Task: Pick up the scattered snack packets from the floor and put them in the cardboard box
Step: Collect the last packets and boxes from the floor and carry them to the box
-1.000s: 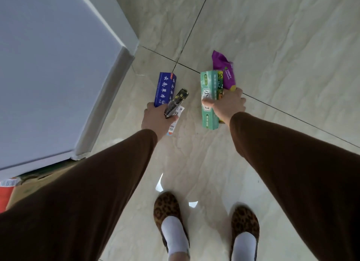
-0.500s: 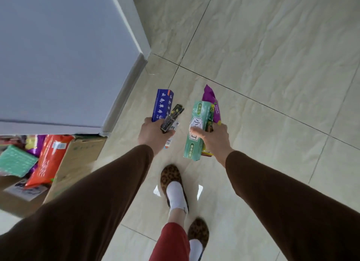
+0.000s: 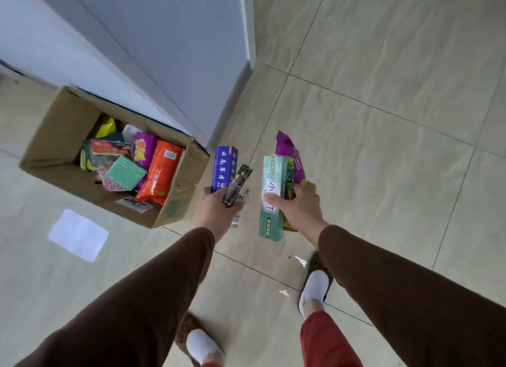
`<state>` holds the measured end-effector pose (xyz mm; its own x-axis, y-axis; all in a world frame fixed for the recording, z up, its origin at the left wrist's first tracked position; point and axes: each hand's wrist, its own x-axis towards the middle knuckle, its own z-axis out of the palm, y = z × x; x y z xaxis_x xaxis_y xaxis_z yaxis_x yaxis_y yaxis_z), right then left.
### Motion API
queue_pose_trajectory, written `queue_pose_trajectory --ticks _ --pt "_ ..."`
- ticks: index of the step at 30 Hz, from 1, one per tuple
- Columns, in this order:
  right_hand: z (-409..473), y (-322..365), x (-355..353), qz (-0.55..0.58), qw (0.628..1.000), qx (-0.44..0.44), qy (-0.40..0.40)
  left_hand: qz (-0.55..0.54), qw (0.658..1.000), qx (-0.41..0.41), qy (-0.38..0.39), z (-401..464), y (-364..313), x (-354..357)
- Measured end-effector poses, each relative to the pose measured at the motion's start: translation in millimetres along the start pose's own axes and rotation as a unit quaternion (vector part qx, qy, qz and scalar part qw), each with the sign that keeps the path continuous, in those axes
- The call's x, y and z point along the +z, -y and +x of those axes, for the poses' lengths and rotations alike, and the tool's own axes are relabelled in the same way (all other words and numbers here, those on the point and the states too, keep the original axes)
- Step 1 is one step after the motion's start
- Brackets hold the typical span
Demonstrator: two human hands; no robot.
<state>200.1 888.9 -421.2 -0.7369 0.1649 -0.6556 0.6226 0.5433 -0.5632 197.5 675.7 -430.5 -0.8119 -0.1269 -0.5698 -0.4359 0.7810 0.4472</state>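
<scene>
I see my left hand (image 3: 216,206) gripping a blue box (image 3: 225,168) and dark packet (image 3: 237,184), my right hand (image 3: 297,205) gripping green (image 3: 272,199) and purple packets (image 3: 290,154). The cardboard box (image 3: 54,128) sits left, against a white wall (image 3: 164,38).

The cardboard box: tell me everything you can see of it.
The cardboard box is plain brown corrugated card, open at the top, flaps spread outward. It sits on the tiled floor against the base of a pale wall, to the left of both hands. Inside lies a loose heap of snack packets, among them an orange packet, a purple one and a green one. Neither hand touches it.
</scene>
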Motion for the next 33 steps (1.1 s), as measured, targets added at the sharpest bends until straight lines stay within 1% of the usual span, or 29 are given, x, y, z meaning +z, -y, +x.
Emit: queue_pose_trajectory --ticks 4,9,13,17,22,28,33 --pt "-50 31 56 0.001 1.0 -0.001 -0.024 0.023 0.999 0.029 -0.01 -28 69 -50" --pt "-106 73 122 0.031 0.999 0.006 -0.033 0.028 0.998 0.035 -0.036 -58 141 -117" --pt "-137 101 159 0.032 0.999 -0.001 -0.02 0.029 0.998 0.01 -0.046 -68 184 -159" --pt "-145 131 187 0.035 0.999 -0.009 -0.012 0.023 0.999 -0.008 -0.04 -66 210 -196" --pt "-133 177 221 0.054 0.998 -0.015 -0.003 0.041 0.998 -0.007 -0.038 -39 232 -241" --pt "-119 235 259 0.026 1.0 -0.006 0.003 0.049 0.997 -0.008 -0.06 10 257 -295" --pt "-104 277 295 0.015 1.0 0.019 -0.007 0.078 0.995 -0.007 -0.057 60 278 -332"
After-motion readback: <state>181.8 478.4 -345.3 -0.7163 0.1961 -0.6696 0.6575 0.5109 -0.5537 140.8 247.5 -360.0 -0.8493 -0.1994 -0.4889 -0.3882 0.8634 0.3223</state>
